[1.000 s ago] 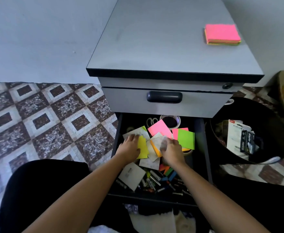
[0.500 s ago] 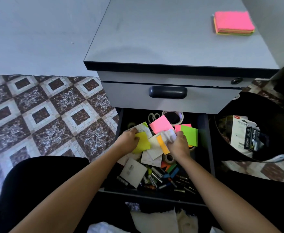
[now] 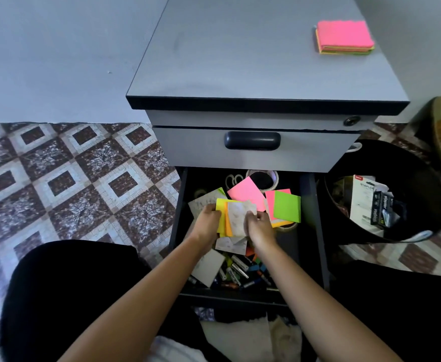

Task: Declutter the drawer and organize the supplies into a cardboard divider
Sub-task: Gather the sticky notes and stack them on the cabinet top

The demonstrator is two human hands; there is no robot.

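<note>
The lower drawer [image 3: 310,231] of the grey cabinet stands open, full of loose sticky notes, paper squares, markers and tape. My left hand [image 3: 208,222] and my right hand [image 3: 259,226] hold between them a small stack of notes [image 3: 233,218]: yellow and orange sheets with a whitish scribbled sheet on top. Pink notes [image 3: 245,192] and a green note [image 3: 287,207] lie just behind the hands. Markers and pens [image 3: 242,273] crowd the drawer's near end. No cardboard divider is in view.
A tidy pink-topped pad of sticky notes [image 3: 344,37] lies on the cabinet top. A black bin [image 3: 423,189] holding stapler packaging stands right of the drawer. A tape roll [image 3: 262,178] and scissors [image 3: 232,180] sit at the drawer's back. Patterned floor tiles lie to the left.
Both hands have come together over the drawer. The yellow note in the left hand and the whitish paper in the right are now gathered into one stack held between them.
</note>
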